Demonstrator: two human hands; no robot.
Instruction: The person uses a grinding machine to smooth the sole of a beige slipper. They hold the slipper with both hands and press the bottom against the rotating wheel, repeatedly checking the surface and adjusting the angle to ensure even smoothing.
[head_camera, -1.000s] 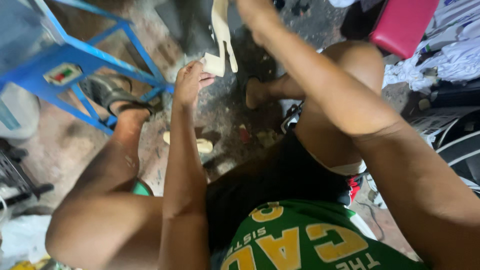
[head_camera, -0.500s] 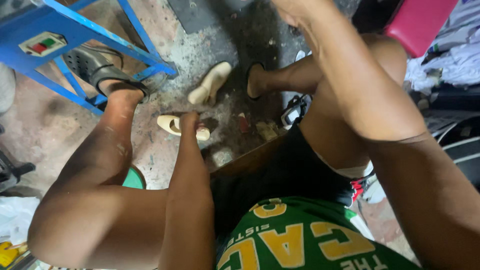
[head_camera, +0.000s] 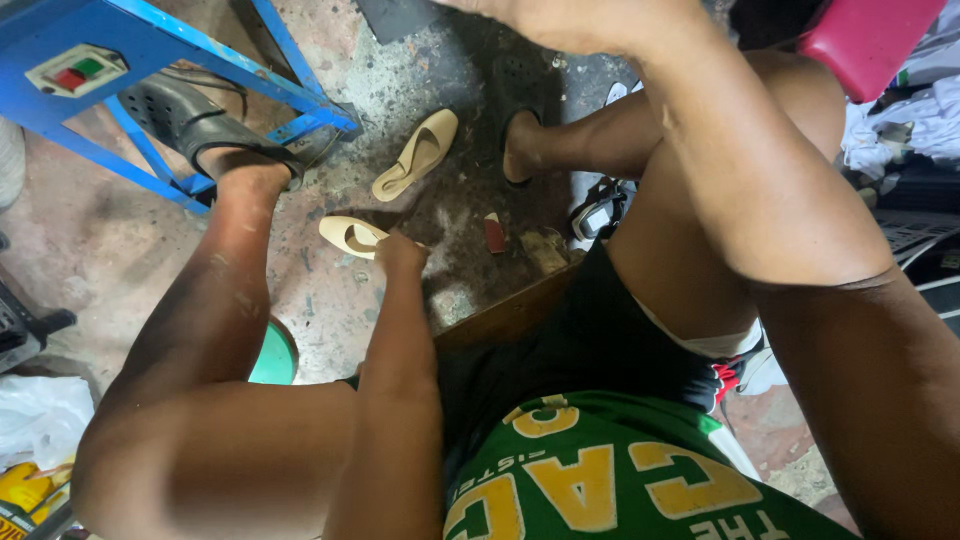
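My left hand (head_camera: 400, 250) reaches down to the floor, its fingers closed on the rear end of a cream flat shoe (head_camera: 345, 235) that lies on the concrete. A second cream shoe (head_camera: 420, 155) lies farther out, sole down, near my right foot (head_camera: 520, 150). My right hand (head_camera: 560, 18) is raised close to the camera at the top edge. Its fingers are cut off by the frame, so whatever it holds is hidden.
A blue metal frame (head_camera: 290, 70) with a switch box (head_camera: 70, 70) stands at the upper left, my sandalled left foot (head_camera: 210, 135) beside it. A small red object (head_camera: 495, 232), a green round object (head_camera: 275, 355), a pink stool (head_camera: 870, 40) and a white bag (head_camera: 40, 420) surround me.
One second ago both hands held a cream shoe up high. That shoe now lies on the floor, and my left hand has dropped down onto the other cream shoe.
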